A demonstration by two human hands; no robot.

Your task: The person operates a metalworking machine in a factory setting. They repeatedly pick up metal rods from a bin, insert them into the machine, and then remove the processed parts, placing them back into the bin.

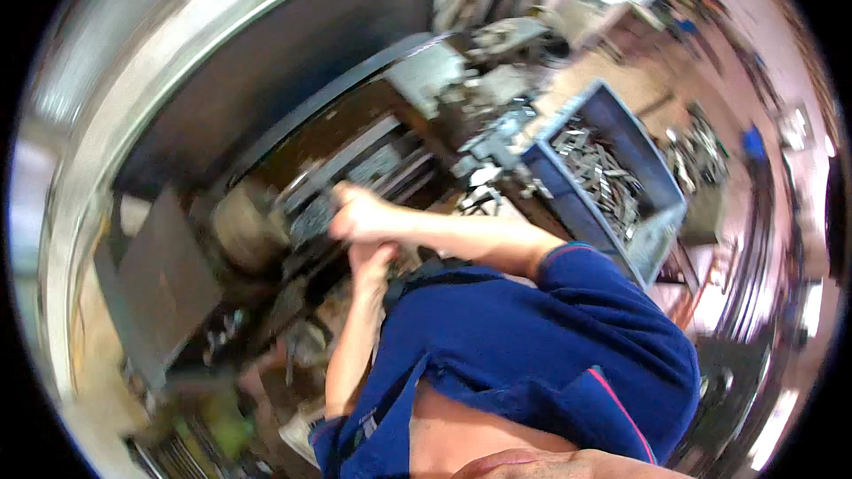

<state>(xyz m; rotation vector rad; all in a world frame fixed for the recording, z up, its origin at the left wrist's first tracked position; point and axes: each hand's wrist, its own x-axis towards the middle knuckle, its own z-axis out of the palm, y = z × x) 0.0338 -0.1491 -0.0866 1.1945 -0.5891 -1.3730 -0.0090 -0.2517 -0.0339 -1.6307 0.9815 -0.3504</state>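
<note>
My right hand (357, 215) reaches across my body to the front of a dark metal machine (413, 173) with long rails, much like a lathe bed. Just below it, close to or touching it, is my left hand (371, 257), raised from a bent forearm. Motion blur smears the fingers of both hands, and whether they hold anything does not show. To the left of the hands is a blurred rounded machine part (248, 226). Metal fittings (493, 146) of the machine stand to the right, past my right forearm.
A blue plastic crate (643, 124) full of loose metal strips (599, 177) stands right of my right arm. Behind the machine rises a dark panel (293, 66). A grey metal box (164, 275) is at the left. More metal pieces (701, 146) lie beyond the crate.
</note>
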